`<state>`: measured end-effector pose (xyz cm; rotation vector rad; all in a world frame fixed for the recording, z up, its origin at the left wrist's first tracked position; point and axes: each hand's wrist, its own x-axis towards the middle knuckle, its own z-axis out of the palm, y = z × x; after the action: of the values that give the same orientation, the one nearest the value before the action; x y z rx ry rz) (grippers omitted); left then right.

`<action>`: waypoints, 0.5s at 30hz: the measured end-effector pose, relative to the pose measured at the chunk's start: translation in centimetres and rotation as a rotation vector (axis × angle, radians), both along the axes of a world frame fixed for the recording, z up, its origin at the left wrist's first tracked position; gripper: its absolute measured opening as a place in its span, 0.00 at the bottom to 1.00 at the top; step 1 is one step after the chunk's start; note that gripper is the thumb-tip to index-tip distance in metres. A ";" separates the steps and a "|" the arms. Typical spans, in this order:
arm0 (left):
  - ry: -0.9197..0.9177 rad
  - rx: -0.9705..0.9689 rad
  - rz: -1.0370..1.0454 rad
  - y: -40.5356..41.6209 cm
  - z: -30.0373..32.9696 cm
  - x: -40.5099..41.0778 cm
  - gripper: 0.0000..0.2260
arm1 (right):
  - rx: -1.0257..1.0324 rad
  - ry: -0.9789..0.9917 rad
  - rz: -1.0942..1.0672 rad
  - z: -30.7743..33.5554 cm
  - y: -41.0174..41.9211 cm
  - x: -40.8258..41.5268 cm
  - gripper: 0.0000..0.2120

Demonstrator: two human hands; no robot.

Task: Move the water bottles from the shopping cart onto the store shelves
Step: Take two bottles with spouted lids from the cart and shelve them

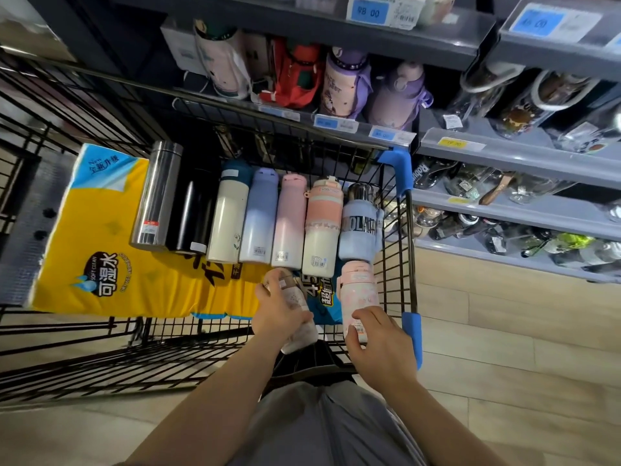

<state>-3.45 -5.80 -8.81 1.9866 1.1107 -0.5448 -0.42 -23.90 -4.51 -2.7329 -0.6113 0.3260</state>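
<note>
The left hand point(280, 309) is wrapped around a small pale bottle point(295, 311), fingers curled over its body, so that grip is closed on it. Just to the right of it, the right hand point(376, 338) lies on the base end of a pink bottle point(358, 294), thumb and fingers half curled at the label; it looks like a loose hold just forming, not yet a firm clasp. Both bottles lie inside the cart point(395, 237), near its right wall, on top of a yellow pack point(100, 264).

Beyond the hands, a row of seven more bottles point(255, 216) lies side by side across the cart, untouched. Further out and to the right stand the shelves point(504, 153), already holding other bottles.

I would judge this the pick-up step, early in the job. The next move calls for the right hand to close fully, then both bottles to be lifted over the cart rim and carried to a free spot on a shelf.
</note>
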 end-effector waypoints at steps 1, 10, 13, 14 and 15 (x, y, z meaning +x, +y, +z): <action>0.007 0.009 -0.007 -0.1 -0.1 0.0 0.44 | -0.003 0.001 0.000 0.0 0.0 0.0 0.16; -0.003 -0.041 0.121 -0.6 -1.1 0.8 0.52 | 0.019 0.029 -0.002 -0.1 0.1 0.0 0.14; -0.034 -0.054 0.194 -0.6 -1.4 1.0 0.52 | 0.007 0.054 -0.002 -0.1 0.0 0.0 0.13; -0.036 -0.051 0.197 -0.5 -1.4 1.0 0.51 | 0.003 0.065 -0.001 -0.1 0.0 0.0 0.14; -0.038 -0.052 0.197 -0.4 -1.4 1.1 0.50 | 0.004 0.077 -0.001 0.0 0.1 0.1 0.16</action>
<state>-2.39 -6.19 -10.22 1.8109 1.2401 -0.4264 -0.36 -23.83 -4.48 -2.7030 -0.5892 0.4270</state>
